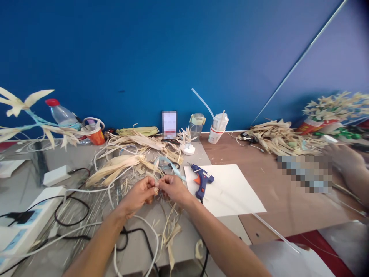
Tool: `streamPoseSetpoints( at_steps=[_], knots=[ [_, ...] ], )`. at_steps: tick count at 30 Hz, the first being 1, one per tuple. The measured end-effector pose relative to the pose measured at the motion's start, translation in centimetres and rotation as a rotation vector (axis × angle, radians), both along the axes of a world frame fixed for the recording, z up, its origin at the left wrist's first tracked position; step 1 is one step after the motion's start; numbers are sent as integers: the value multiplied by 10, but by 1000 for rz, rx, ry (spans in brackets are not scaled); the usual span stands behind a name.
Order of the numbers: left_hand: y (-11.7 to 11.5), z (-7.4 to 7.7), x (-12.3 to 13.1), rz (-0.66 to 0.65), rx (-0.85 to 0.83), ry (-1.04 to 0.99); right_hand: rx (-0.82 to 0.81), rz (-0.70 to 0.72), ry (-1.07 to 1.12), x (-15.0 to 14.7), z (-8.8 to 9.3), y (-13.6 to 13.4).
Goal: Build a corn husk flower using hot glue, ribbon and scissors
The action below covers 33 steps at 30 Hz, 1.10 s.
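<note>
My left hand [143,192] and my right hand [174,189] meet fingertip to fingertip, low over the grey table. Both are closed in a pinch on a small pale strip of corn husk [156,169], mostly hidden by the fingers. Just behind them lies a bunch of dried corn husks [115,169] with loose scraps around it. A blue ribbon [167,161] curls beyond the right hand. To the right, a blue glue gun [201,179] with an orange trigger rests on a white sheet [230,192].
Cables and a white power strip [34,215] crowd the left. Along the wall stand a phone [169,125], a jar [197,125], a paper cup [216,134] and a red cup [96,134]. A husk flower stem [34,119] juts in at left. Another person's hand [344,157] is at far right.
</note>
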<state>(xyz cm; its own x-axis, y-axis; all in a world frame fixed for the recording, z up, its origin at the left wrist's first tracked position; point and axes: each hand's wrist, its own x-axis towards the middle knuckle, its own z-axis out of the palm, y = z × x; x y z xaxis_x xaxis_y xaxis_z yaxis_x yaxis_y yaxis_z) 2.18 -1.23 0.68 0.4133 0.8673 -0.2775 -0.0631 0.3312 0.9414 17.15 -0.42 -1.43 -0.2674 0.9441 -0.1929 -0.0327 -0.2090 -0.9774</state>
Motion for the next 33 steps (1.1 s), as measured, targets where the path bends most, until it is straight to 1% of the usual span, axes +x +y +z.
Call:
streamPoseSetpoints(
  at_steps=[2,5,7,11,13,17,20,23,26,29,33],
  knots=[
    [0,0,1,8,-4,-5,-18,-10,37,0,1,0],
    [-1,1,2,37,-23,-20,-10,-52,32,0,3,-1],
    [-1,3,2,45,-43,-35,-42,-53,92,0,6,-1],
    [-1,5,0,32,-60,-62,-185,33,342,0,13,-3],
    [-1,4,-1,21,-64,-69,-225,68,394,1,16,-4],
    [1,2,-3,-1,-89,-63,-216,61,371,1,17,-5],
    [1,3,-4,9,-84,-59,-169,11,323,2,15,-3],
    [1,4,-1,50,-49,-32,-136,-70,313,2,13,0],
    [-1,4,3,92,-12,46,-137,-129,352,1,12,2],
    [-1,1,7,134,46,94,-137,-163,366,-2,12,1],
    [1,-3,8,199,125,104,-152,-177,358,-5,14,-1]
  ],
)
